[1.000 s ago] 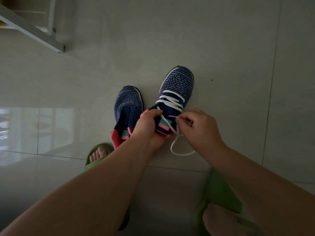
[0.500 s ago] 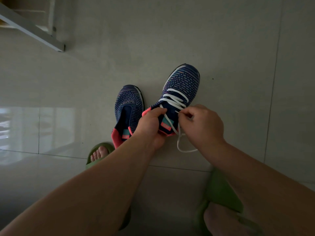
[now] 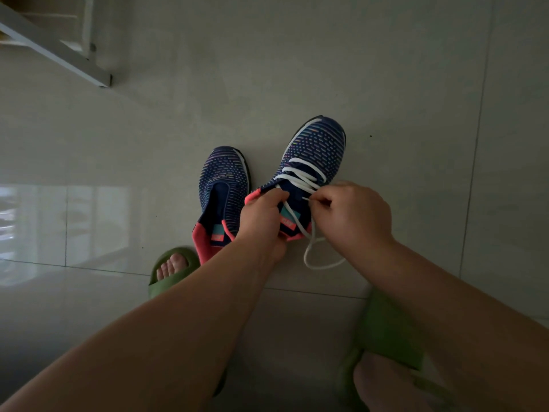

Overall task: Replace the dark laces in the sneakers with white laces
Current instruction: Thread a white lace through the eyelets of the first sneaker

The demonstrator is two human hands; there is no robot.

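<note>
1. Down on the floor (image 3: 386,69), the left hand (image 3: 261,221) grips the laced sneaker (image 3: 315,147) at its collar.
2. Just right of that grip, the right hand (image 3: 353,215) pinches the white lace (image 3: 300,176); slack loops below it.
3. Left of both grips lies the unlaced sneaker (image 3: 222,179).

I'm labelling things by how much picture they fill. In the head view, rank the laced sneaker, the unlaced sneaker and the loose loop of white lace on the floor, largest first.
1. Laced sneaker, though it seems tipped up in the left hand, so nearness may flatter it.
2. Unlaced sneaker, nearly alike.
3. Loose loop of white lace, clearly smallest.
</note>
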